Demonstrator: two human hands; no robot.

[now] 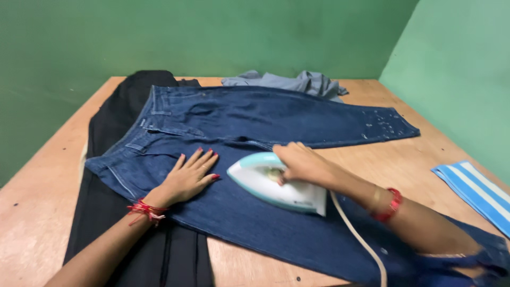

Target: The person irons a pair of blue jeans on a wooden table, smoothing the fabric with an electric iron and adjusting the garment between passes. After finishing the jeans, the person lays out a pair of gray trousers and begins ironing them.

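Dark blue jeans (255,119) lie spread flat across a wooden table (37,207). My left hand (188,178) rests flat on the near leg of the jeans, fingers spread, holding nothing. My right hand (303,162) grips the handle of a white and pale blue iron (271,183), which sits sole-down on the same leg just right of my left hand. The iron's cream cord (361,239) trails toward the lower right under my forearm.
A black garment (106,212) lies beneath the jeans on the left. A crumpled grey-blue cloth (297,82) sits at the table's far edge. A blue and white striped cloth (478,194) lies at the right edge. Green walls close the back and right.
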